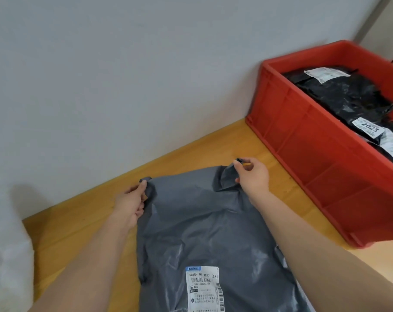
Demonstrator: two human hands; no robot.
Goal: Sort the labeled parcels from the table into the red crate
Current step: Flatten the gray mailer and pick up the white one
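Pinching the far corners of the grey parcel (204, 224) on the desk (78, 224), the left hand (130, 203) and right hand (253, 176) hold only thin plastic. It could slip or snag on the red crate (303, 140) rim, which already holds black parcels (348, 95).

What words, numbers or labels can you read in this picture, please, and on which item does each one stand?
"501E- M1 BS77 [SK]": white label on the grey parcel that both hands hold.
"2023": label on a black parcel in the red crate.
Barcode digits and small print on the grey parcel's label: too small.
Other crate labels and the white package at left: blurred.
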